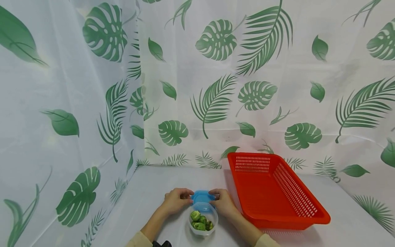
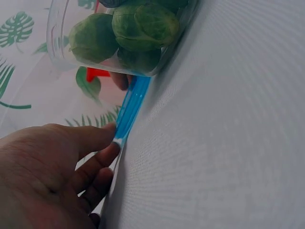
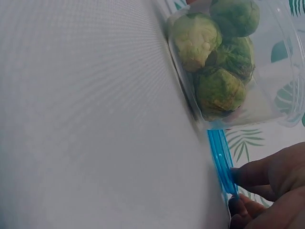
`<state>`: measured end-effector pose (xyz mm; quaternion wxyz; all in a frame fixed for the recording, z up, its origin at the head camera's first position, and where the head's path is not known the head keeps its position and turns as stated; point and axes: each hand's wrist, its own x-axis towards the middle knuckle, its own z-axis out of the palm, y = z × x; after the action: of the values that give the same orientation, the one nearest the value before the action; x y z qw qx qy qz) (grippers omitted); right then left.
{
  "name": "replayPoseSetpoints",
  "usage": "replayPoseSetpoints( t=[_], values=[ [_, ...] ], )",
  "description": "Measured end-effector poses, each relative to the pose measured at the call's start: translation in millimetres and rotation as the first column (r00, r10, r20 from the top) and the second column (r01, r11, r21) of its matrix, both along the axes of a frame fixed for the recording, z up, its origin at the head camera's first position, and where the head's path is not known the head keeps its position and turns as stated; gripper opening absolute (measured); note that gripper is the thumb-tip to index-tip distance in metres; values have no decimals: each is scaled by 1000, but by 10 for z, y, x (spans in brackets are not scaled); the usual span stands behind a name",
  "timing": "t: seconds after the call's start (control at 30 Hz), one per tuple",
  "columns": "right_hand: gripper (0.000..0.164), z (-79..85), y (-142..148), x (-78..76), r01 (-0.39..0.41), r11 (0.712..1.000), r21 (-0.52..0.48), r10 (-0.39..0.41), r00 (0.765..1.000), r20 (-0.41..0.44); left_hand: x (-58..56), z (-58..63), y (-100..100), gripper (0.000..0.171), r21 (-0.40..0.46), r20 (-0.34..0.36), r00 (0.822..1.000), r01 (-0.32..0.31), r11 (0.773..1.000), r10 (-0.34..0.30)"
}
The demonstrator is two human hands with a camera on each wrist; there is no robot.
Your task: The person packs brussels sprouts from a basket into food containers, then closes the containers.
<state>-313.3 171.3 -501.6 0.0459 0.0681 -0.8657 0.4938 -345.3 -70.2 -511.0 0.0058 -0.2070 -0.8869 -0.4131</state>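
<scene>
A blue plastic lid (image 1: pixel 202 196) lies at table level just behind a clear plastic container (image 1: pixel 211 216). Several Brussels sprouts (image 1: pixel 199 225) fill the bottom of that container. My left hand (image 1: pixel 177 200) pinches the lid's left edge between thumb and fingers, as the left wrist view shows up close. On the opposite edge, my right hand (image 1: pixel 224 203) pinches the lid (image 3: pixel 220 160) the same way. The container (image 3: pixel 264 90) stands upright on the table, its top uncovered, between my forearms. Part of the lid is hidden behind the container's rim.
To the right stands a big red plastic basket (image 1: pixel 256 192) with slotted walls, close to my right forearm. A white cloth (image 1: pixel 148 192) covers the table. Leaf-printed sheets (image 1: pixel 185 68) hang behind and at the left. A small black object (image 1: pixel 162 244) shows at the bottom edge.
</scene>
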Motion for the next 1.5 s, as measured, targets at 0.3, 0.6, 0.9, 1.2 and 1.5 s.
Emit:
replayPoseSetpoints(
  t=[0.3,0.6,0.9,1.2,1.5],
  values=[
    [29,-20,5,-11,35,999,8,-35,999,22,32,11,-10,21,19,-11,1000,-13,1000,14],
    [31,-18,-9,-10,69,990,-124,-65,997,32,13,16,11,22,119,29,999,-20,993,17],
    [34,39,-13,-43,117,955,-271,-125,992,-12,2,50,17,27,299,-6,999,36,954,-36],
    [32,124,7,-60,106,940,-324,-129,990,-51,17,162,28,28,503,55,996,34,864,-71],
    [34,151,13,-68,81,937,-339,-115,990,-80,25,202,8,28,572,124,989,-4,820,-82]
  ],
)
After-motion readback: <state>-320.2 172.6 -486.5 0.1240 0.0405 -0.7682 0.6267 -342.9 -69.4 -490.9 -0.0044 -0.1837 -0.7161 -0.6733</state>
